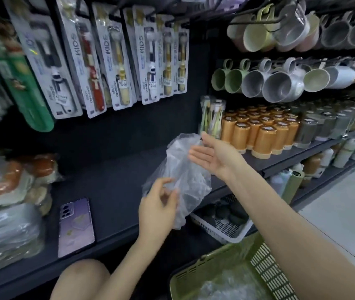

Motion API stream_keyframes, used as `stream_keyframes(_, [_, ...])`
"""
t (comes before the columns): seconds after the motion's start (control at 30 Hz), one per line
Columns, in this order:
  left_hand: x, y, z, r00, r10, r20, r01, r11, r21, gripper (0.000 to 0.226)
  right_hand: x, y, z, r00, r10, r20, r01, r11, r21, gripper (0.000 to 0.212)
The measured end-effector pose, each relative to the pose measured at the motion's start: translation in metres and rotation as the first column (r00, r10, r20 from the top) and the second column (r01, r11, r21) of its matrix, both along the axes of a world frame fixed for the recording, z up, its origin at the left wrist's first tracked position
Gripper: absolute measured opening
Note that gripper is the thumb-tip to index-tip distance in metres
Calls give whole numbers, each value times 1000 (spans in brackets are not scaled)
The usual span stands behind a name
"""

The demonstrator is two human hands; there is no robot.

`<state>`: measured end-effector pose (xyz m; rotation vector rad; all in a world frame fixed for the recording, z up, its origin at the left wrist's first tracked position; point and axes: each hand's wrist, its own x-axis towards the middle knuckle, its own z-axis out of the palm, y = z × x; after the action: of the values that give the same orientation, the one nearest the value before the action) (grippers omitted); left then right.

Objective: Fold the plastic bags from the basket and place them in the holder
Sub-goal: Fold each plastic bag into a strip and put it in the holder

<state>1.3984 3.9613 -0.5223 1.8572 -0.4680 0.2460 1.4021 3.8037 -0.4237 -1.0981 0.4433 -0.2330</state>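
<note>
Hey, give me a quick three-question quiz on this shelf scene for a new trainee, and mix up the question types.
1. True or false: the purple phone lies flat on the dark shelf, to the left of the left hand.
2. Multiple choice: where is the green basket? A) on the shelf beside the phone. B) at lower right, under the right forearm, with clear plastic inside. C) on top of a trolley.
3. Fill in: the right hand, by the top of the clear plastic bag, has its fingers ____ (straight or curled).

Key: 1 true; 2 B; 3 straight.
</note>
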Motion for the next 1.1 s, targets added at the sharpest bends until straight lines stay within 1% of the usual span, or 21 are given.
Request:
stream_keyframes(0.03, [6,3,3,999,-5,-39,2,996,-88,18,-5,-4,-7,1000,-22,-11,20,980,-198,32])
stream_keyframes(0.07, [11,7,7,998,-19,-67,9,988,-151,14,-12,-6,-15,999,-40,-1,36,923,-384,43])
stream_keyframes(0.1, [17,9,11,996,-33,-77,18,982,-190,11,-21,-5,-23,1000,-15,16,21,859,-511,51])
stream_keyframes(0.13, [23,12,16,996,-43,-77,26,976,-215,10,-28,-4,-33,998,63,14,-44,821,-569,57])
stream_keyframes(0.2, [33,15,20,994,-54,-96,27,964,-263,11,-40,3,-54,963,266,-41,-243,795,-556,65])
stream_keyframes(0.23, [38,17,21,991,-56,-118,20,958,-286,11,-42,6,-65,940,337,-59,-311,769,-558,65])
stream_keyframes(0.27, [43,18,23,988,-60,-142,14,953,-303,12,-41,8,-75,928,366,-63,-331,736,-590,63])
stream_keyframes(0.33, [53,23,25,979,-74,-190,12,951,-310,12,-34,12,-89,939,343,-41,-286,705,-649,56])
stream_keyframes(0.43, [69,33,25,951,-96,-295,0,950,-312,15,-21,17,-97,960,278,18,-191,705,-683,32])
stream_keyframes(0.5, [77,40,30,917,-135,-375,-12,931,-365,17,-13,20,-102,966,258,33,-154,670,-726,26])
stream_keyframes(0.57, [85,46,35,875,-169,-454,-37,911,-410,19,-7,21,-105,965,261,24,-139,589,-796,38])
stream_keyframes(0.63, [94,54,37,823,-208,-528,-50,900,-433,21,0,23,-108,958,288,9,-147,516,-844,62])
stream_keyframes(0.67, [98,58,37,800,-230,-555,-51,895,-444,23,5,26,-110,958,288,10,-131,463,-877,68])
stream_keyframes(0.7, [102,61,38,779,-248,-576,-56,887,-457,25,10,29,-112,961,275,18,-101,411,-906,66])
stream_keyframes(0.73, [106,64,38,761,-260,-595,-65,881,-468,25,16,32,-113,967,253,36,-65,382,-922,60])
stream_keyframes(0.83, [115,71,39,714,-285,-639,-110,856,-504,22,31,41,-112,986,153,71,12,361,-932,34])
stream_keyframes(0.9, [122,77,38,669,-312,-675,-126,847,-517,20,39,43,-111,989,125,84,36,343,-939,17])
stream_keyframes(0.97, [127,82,37,635,-314,-706,-151,846,-512,18,43,43,-108,987,135,86,29,378,-926,9])
stream_keyframes(1.03, [137,87,36,674,-206,-710,-199,874,-442,12,44,40,-101,985,149,89,10,461,-887,7])
stream_keyframes(1.07, [141,90,35,714,-104,-692,-243,890,-385,9,43,38,-96,986,146,80,-3,497,-868,9])
stream_keyframes(1.1, [145,93,33,761,25,-649,-291,907,-306,15,42,36,-90,989,132,71,-8,519,-855,12])
